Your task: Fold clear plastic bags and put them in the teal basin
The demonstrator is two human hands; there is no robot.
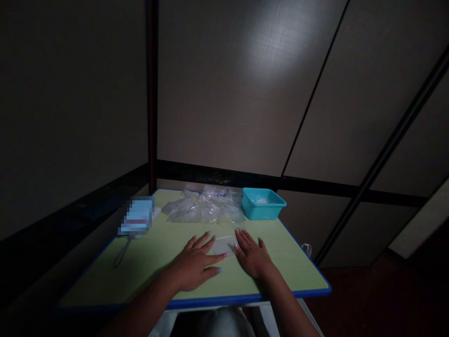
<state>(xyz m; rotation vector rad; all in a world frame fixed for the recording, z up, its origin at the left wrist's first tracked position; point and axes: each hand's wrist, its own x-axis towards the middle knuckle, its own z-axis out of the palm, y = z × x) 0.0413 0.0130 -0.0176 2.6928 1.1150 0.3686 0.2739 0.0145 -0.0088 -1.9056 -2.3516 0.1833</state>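
Between both hands, film lies flat, long axis uncertain

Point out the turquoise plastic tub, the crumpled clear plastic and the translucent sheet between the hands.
Turquoise plastic tub [262, 212]: head view, on its front wall.
Crumpled clear plastic [203, 208]: head view, near the heap's middle.
Translucent sheet [223, 245]: head view, on its flat upper surface.
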